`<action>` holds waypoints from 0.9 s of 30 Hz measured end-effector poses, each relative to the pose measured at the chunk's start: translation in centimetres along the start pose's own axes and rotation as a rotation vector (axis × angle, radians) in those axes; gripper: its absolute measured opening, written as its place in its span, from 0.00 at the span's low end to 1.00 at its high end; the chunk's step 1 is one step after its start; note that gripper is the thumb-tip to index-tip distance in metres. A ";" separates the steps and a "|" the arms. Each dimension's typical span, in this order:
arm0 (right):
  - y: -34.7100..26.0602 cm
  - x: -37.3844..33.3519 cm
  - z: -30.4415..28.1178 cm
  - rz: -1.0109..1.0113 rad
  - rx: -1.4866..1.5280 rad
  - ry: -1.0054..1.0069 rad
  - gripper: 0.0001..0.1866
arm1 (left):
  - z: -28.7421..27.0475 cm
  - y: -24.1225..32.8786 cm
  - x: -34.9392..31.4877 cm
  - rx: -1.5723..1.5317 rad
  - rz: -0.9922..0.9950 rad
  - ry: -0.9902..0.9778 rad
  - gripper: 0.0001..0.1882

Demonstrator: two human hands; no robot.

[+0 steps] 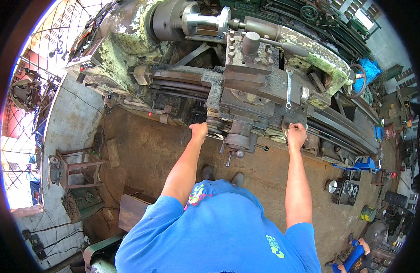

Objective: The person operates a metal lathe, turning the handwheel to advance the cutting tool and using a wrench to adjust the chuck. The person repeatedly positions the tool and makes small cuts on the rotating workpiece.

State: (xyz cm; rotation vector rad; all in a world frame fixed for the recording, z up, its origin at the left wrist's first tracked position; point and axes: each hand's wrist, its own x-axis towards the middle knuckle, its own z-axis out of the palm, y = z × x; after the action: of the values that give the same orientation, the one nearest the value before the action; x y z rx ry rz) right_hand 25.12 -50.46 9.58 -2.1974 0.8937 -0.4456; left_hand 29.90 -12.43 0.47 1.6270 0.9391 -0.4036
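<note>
I stand at a worn metal lathe with peeling green paint. My left hand (199, 132) is closed at the left side of the carriage, gripping the edge of a dark handwheel (215, 123). At the carriage's right end, my right hand (296, 135) is curled closed; what its fingers hold is hidden. Between my hands juts the cross-slide handle (237, 146) with its ball-ended levers. Above it sits the tool post (250, 57), with a long lever on top. A shiny flanged metal workpiece (205, 20) is held between the chuck (170, 20) and the tailstock (260, 28).
A combination wrench (289, 88) lies on the carriage right of the tool post. The tailstock handwheel (357, 82) stands at far right. On the floor are a metal stand (80, 168) at left and a black crate (345, 191) at right. Another person (355, 255) is low at bottom right.
</note>
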 end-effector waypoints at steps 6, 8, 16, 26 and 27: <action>0.2 0.1 0.1 0.009 0.009 0.002 0.11 | 0.1 0.0 0.1 -0.052 -0.013 0.020 0.28; 0.2 0.1 0.1 0.002 0.009 0.007 0.10 | 0.1 0.0 0.1 -0.088 -0.023 0.018 0.27; 0.5 0.2 0.2 -0.004 0.018 0.005 0.10 | -0.2 -0.1 0.5 -0.064 -0.036 -0.018 0.19; 0.7 0.3 0.2 -0.025 -0.003 0.009 0.11 | -0.6 -0.3 1.4 -0.053 -0.044 -0.074 0.36; 0.7 0.3 0.2 -0.029 -0.004 0.008 0.11 | -0.7 -0.4 1.5 -0.065 -0.040 -0.085 0.33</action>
State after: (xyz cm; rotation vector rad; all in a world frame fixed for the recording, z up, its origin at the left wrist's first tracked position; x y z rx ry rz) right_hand 25.14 -50.88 8.96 -2.2161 0.8688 -0.4669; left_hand 30.38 -11.27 -0.68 1.5223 0.9131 -0.4612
